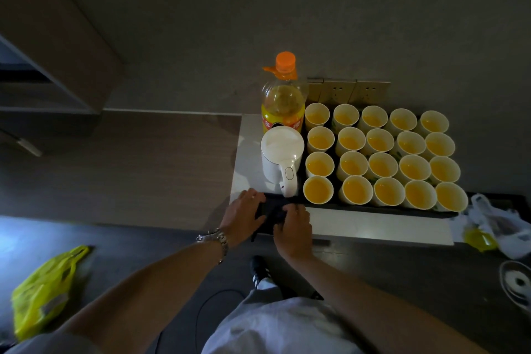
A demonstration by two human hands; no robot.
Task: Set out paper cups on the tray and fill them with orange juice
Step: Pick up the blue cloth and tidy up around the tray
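All 20 paper cups (pixel 382 165) stand on the black tray (pixel 373 208) in 4 rows of 5, each holding orange juice. The cups sit close together, many rims touching. The juice bottle (pixel 283 100) stands capped at the tray's far left corner, behind the white kettle (pixel 281 159).

Risks, as I judge them:
1. The tray's near left end lies right under my hands. A nudge or pull there would jolt the packed cups; light paper cups filled this high would slop or tip into each other.
2. The kettle handle hangs just beyond my fingers. Catching it could knock the kettle against the nearest cup column.
3. The tray lies close to the front edge of the desk (pixel 373 227); dragging it toward me could bring it over that edge.

Left hand (pixel 244 217): fingers loosely spread, laid over a dark object (pixel 273 215) at the desk's near edge. Right hand (pixel 293 228): fingers bent down onto the same object. What the object is, I cannot tell; too dark. Whether either hand truly grips it is also unclear.
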